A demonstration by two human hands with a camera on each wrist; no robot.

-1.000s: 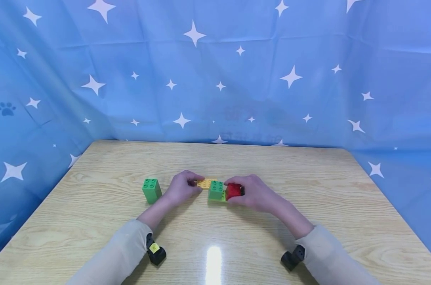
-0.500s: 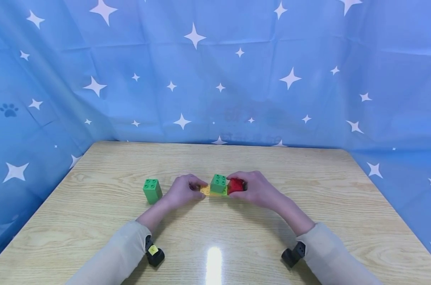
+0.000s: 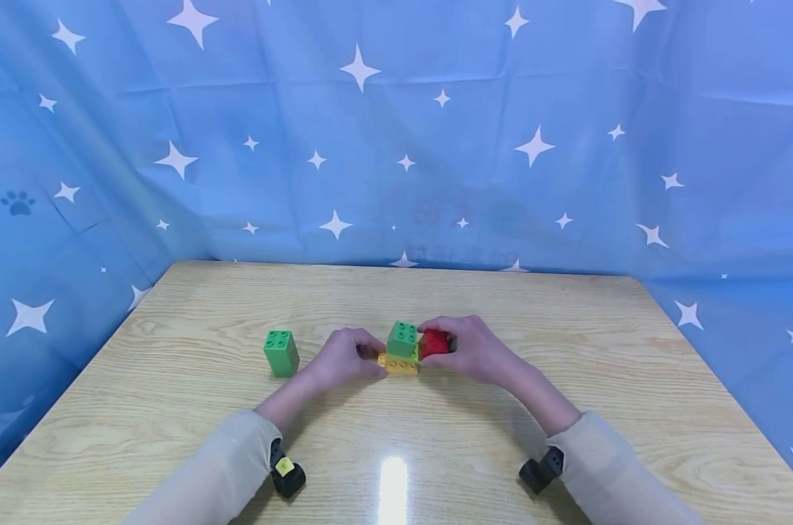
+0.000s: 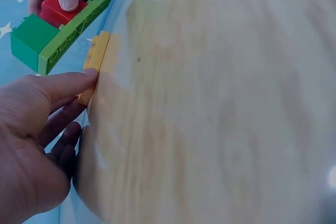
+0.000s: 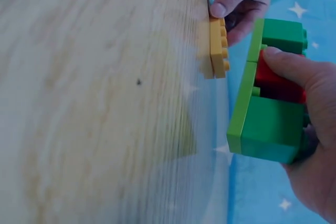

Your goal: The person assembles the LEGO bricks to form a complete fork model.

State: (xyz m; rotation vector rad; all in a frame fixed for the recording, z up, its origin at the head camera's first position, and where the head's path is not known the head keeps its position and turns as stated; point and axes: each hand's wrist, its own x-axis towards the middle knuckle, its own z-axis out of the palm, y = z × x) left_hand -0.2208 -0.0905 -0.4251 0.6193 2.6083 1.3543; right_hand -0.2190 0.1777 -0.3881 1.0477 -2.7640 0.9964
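Note:
My left hand [image 3: 347, 357] pinches a flat yellow building brick [image 3: 401, 367] by its left end, thumb on one side and fingers on the other. The yellow brick lies low at the tabletop, studs up. My right hand [image 3: 469, 350] grips a red brick [image 5: 275, 82] seated on a long light-green base [image 5: 244, 103]. Two green bricks flank the red one on that base, a larger one [image 5: 270, 129] and another [image 5: 283, 35]. In both wrist views this assembly hangs above the table, over and behind the yellow brick, with a gap between them.
A tall green block [image 3: 281, 354] with studs on top stands on the wooden table [image 3: 501, 437], left of my left hand. A blue curtain [image 3: 272, 109] with white stars hangs behind the table's far edge.
My right hand has lifted the green-and-red assembly and moved it slightly back. The left hand has brought the yellow brick rightward and nearer, so it now shows in front of the assembly.

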